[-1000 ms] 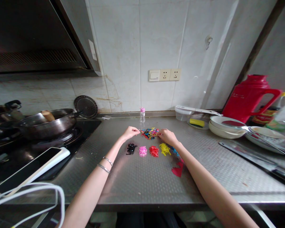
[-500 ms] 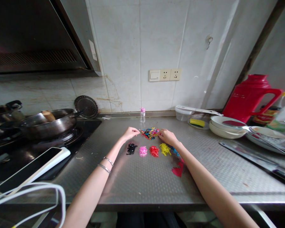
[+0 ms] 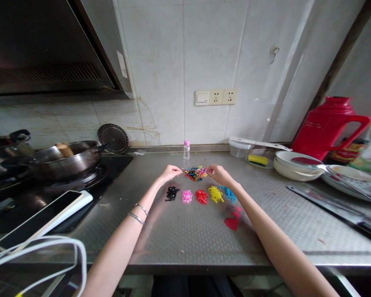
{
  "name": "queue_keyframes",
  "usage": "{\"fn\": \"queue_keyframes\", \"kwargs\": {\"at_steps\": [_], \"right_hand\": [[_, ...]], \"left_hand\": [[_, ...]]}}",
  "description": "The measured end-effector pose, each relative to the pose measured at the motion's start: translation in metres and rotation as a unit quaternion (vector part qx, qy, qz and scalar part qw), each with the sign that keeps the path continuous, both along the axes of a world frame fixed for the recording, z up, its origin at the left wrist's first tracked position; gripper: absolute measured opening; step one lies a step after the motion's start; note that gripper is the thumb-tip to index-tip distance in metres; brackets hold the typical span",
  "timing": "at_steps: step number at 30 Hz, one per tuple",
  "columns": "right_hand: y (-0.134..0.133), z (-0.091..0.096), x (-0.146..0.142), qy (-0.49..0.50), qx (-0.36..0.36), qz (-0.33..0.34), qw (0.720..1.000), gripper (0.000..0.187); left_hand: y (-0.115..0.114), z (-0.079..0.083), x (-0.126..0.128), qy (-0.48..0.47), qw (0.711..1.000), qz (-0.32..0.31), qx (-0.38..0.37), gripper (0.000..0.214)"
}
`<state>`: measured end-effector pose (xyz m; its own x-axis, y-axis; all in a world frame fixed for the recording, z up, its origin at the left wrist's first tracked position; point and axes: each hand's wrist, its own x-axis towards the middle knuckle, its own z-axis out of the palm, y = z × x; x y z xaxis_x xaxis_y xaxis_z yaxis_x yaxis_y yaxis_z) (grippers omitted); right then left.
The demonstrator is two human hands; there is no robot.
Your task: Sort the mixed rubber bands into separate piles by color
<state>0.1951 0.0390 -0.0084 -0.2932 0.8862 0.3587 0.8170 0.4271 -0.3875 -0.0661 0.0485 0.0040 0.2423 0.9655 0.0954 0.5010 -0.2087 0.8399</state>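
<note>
A mixed heap of small coloured bands (image 3: 196, 173), which look like little elastic hair ties, lies on the metal counter. My left hand (image 3: 170, 172) is at the heap's left edge with its fingertips pinched; a tiny dark bit shows there, too small to name. At the right edge, my right hand (image 3: 219, 173) is also pinched, and what its fingers hold is hidden. In a row nearer me lie separate piles: black bands (image 3: 172, 193), pink bands (image 3: 187, 196), red bands (image 3: 201, 196), yellow bands (image 3: 215, 194) and blue bands (image 3: 228, 194), the last beside my right wrist.
Behind the heap stands a small clear bottle (image 3: 186, 150) with a pink cap. Red heart-shaped pieces (image 3: 231, 223) lie by my right forearm. Rightward are bowls (image 3: 292, 172), a knife (image 3: 324, 208) and a red thermos (image 3: 326, 128); leftward, a phone (image 3: 40, 220) and a pan (image 3: 71, 165).
My right hand has shifted slightly, uncovering more of the blue pile. My left hand stays pinched at the heap's left edge. The view has moved a little.
</note>
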Motion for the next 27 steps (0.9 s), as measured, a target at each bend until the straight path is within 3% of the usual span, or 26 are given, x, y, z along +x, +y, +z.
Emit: {"fn": "queue_keyframes", "kwargs": {"at_steps": [5,14,22,27], "right_hand": [[-0.010,0.014,-0.015,0.070,-0.002,0.095,0.993,0.020],[-0.046,0.020,-0.057,0.035,-0.109,0.264,0.958,0.017],[-0.049,0.017,-0.066,0.018,-0.106,0.280,0.954,0.017],[-0.040,0.022,-0.050,0.054,-0.057,0.219,0.972,0.018]], "left_hand": [[0.001,-0.001,-0.001,0.007,1.000,0.002,0.008,0.028],[0.005,-0.007,-0.003,0.007,1.000,-0.013,0.011,0.029],[0.010,-0.013,-0.003,0.011,1.000,-0.017,0.020,0.028],[0.014,-0.021,-0.002,0.033,0.998,-0.022,0.054,0.023]]}}
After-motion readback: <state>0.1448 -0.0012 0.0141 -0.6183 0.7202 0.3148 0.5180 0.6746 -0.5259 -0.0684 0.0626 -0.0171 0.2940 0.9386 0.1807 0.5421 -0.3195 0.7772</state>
